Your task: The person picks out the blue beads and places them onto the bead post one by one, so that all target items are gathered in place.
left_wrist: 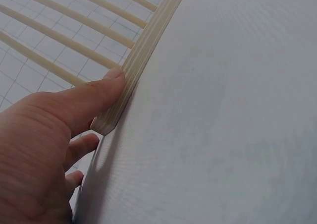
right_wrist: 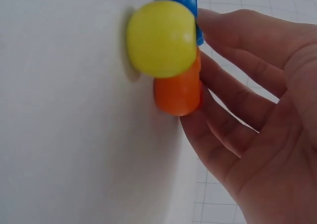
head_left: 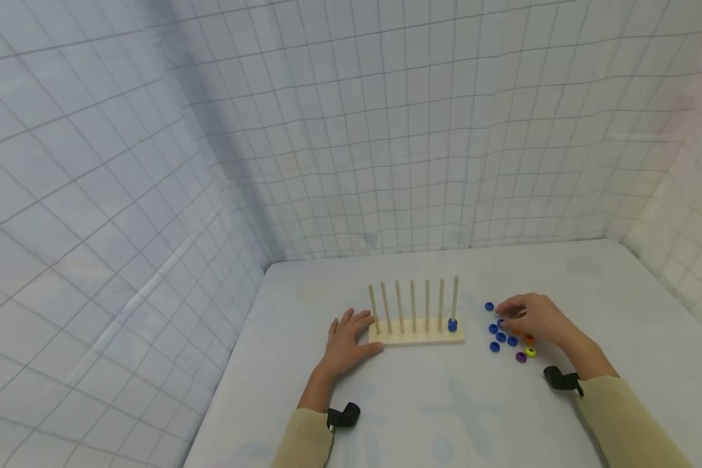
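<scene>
A pale wooden peg stand [head_left: 416,337] with several upright pegs sits mid-table. Blue [head_left: 452,325] shows at the foot of its rightmost peg; how many beads are there I cannot tell. My left hand [head_left: 346,344] grips the stand's left end, the thumb along the front edge in the left wrist view. To the right, my right hand [head_left: 538,316] reaches over loose beads, thumb and forefinger apart around a blue bead [head_left: 500,323]. In the right wrist view a yellow bead [right_wrist: 161,38] and an orange bead [right_wrist: 178,92] partly hide the fingertips.
Several more blue beads [head_left: 494,347] lie between the stand and my right hand. A purple bead [head_left: 521,357] lies nearest me. White gridded cloth walls [head_left: 386,162] enclose the white table [head_left: 421,416] at the back and sides.
</scene>
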`<action>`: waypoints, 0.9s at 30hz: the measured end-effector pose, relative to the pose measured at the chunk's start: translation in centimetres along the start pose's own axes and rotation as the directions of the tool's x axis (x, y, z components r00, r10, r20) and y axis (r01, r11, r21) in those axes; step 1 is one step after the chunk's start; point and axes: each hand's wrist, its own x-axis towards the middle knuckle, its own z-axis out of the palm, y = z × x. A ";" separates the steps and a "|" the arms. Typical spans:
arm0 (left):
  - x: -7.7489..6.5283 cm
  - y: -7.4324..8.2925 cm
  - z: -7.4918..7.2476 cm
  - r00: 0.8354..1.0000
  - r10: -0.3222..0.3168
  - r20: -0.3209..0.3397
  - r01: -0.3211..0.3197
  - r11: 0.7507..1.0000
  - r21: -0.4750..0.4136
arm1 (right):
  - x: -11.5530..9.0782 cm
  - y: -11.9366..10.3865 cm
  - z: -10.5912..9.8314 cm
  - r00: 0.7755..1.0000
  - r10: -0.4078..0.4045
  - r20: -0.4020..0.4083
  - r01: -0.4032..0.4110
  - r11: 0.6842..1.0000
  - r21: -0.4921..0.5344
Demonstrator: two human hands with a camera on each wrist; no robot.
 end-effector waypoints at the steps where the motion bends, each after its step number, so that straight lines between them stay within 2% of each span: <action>1: 0.0 0.0 0.0 1.000 0.002 0.001 -0.002 1.000 -0.004 | 0.0 0.1 0.0 1.000 -0.002 -0.002 0.002 1.000 -0.001; 14: 0.0 -0.4 0.3 1.000 -0.024 0.001 0.024 0.999 0.026 | 0.2 0.5 0.3 0.995 -0.097 -0.014 0.096 0.995 -0.029; 27: 0.2 -0.3 0.3 1.000 -0.020 -0.005 0.020 0.999 0.025 | 0.4 0.9 0.2 0.999 -0.034 -0.023 0.034 0.999 0.004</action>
